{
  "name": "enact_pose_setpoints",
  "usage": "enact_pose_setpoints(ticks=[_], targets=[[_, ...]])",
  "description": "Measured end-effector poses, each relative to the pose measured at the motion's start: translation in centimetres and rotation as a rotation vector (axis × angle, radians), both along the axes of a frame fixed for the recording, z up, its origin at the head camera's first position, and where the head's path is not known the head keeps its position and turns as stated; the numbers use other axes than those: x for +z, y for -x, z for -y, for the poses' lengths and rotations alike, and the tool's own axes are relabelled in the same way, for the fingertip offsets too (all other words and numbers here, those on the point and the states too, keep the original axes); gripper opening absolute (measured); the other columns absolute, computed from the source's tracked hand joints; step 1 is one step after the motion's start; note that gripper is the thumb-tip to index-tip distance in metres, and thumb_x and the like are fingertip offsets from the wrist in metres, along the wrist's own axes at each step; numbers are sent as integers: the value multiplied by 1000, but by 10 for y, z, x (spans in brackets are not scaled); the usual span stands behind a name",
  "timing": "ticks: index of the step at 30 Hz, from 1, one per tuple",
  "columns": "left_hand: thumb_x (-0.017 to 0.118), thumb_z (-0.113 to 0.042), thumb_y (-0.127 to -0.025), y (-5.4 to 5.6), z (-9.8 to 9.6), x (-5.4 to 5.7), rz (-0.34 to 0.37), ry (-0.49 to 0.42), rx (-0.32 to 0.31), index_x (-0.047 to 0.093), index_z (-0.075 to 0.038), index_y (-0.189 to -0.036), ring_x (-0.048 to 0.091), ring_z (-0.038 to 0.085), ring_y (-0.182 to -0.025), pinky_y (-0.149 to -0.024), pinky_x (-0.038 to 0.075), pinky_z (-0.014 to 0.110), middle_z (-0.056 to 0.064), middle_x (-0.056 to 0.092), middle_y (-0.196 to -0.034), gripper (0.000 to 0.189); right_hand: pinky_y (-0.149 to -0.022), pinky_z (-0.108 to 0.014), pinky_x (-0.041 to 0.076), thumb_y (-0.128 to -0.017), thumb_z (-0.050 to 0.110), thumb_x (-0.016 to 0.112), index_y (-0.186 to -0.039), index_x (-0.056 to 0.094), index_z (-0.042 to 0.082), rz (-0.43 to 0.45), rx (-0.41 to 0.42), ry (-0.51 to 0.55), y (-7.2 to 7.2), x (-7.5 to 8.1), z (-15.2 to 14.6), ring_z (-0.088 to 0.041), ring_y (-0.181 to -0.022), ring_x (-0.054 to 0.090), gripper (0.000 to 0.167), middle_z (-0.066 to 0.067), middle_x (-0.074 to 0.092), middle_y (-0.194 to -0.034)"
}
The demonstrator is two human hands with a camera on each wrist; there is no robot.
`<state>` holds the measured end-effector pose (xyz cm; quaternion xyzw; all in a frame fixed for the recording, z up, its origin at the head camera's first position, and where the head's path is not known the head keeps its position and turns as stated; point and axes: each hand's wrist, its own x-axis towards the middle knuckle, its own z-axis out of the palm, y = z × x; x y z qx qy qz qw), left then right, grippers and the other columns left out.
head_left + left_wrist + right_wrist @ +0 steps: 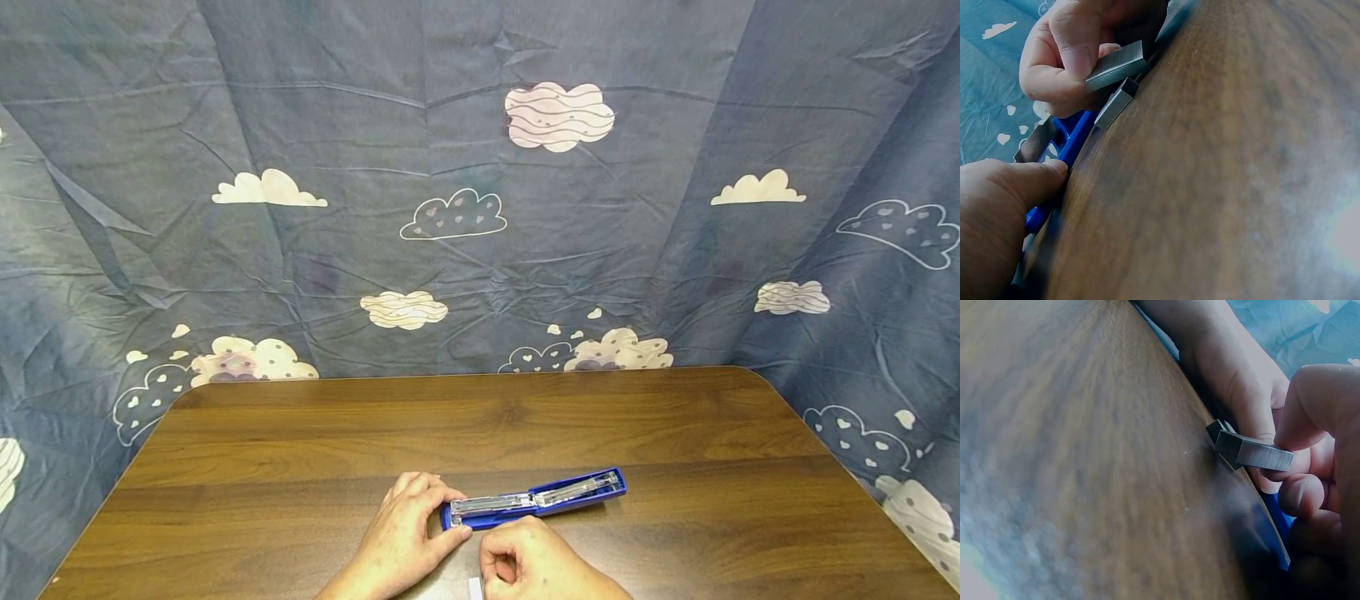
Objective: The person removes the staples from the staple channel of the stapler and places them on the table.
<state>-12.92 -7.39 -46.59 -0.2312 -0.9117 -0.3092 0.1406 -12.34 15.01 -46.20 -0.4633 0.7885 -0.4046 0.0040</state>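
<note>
A blue stapler [577, 498] lies opened out on the table, its metal staple channel [491, 504] facing up. My left hand [401, 533] grips its left end, thumb on the near side and fingers on the far side. Just in front of the stapler, my right hand [536, 558] pinches a strip of staples [1117, 65] between thumb and index finger; the right wrist view also shows this held strip [1263, 455]. A second staple strip [1115, 106] rests on the tabletop below the held one, close to the stapler.
The brown wood-grain table [300, 433] has rounded far corners. Behind it and along the sides hangs a dark blue curtain [360, 125] printed with clouds.
</note>
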Motion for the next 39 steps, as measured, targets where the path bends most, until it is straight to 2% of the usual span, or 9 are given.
enact_pose_setpoints(ticks=[5, 10, 16, 25, 27, 34, 39], targets=[[84, -41, -80, 0, 0, 0, 20, -3, -1, 74, -32, -105, 58, 10, -111, -100, 48, 43, -20, 65, -103, 28, -49, -5, 27, -72, -3, 68, -67, 53, 17, 45, -21, -3, 0, 0, 0, 16, -62, 34, 26, 7, 43, -59], [84, -41, -80, 0, 0, 1, 21, -6, -1, 73, -32, -105, 57, 10, -111, -100, 47, 43, -20, 65, -103, 29, -49, -5, 27, -73, -3, 68, -67, 53, 17, 29, -35, -5, -1, 1, 1, 16, -61, 33, 26, 8, 44, -59], [84, -40, -80, 0, 0, 1, 15, -4, -1, 73, -32, -105, 57, 10, -111, -100, 47, 43, -20, 65, -103, 29, -49, -5, 28, -75, -2, 69, -68, 56, 18, 58, -50, -13, -2, 1, 1, 16, -60, 34, 25, 7, 45, -59], [84, -41, -79, 0, 0, -1, -1, 16, 1, 73, -31, -105, 58, 9, -109, -99, 48, 42, -19, 66, -103, 29, -47, -4, 28, -71, -4, 70, -71, 56, 19, -67, -69, 26, -2, -1, 3, 20, -61, 30, 27, 9, 44, -58], [84, -41, -79, 0, 0, -1, -3, 18, 3, 73, -31, -105, 58, 9, -109, -99, 48, 42, -19, 66, -103, 29, -47, -4, 28, -72, -4, 70, -71, 56, 19, -50, -72, 35, -2, -2, 4, 20, -61, 30, 27, 8, 44, -58], [83, -42, -81, 0, 0, -1, 7, 17, 2, 73, -32, -105, 57, 9, -110, -98, 48, 43, -19, 65, -104, 28, -47, -4, 27, -76, 0, 73, -75, 58, 20, -90, -123, 34, -4, -3, 5, 20, -61, 29, 25, 9, 45, -57], [82, -42, -81, 0, 0, 0, 16, 15, 3, 73, -32, -106, 57, 10, -111, -99, 48, 44, -18, 66, -106, 28, -47, -3, 27, -80, 2, 73, -79, 61, 22, -58, -171, 28, -6, -3, 7, 20, -60, 30, 23, 8, 45, -56]])
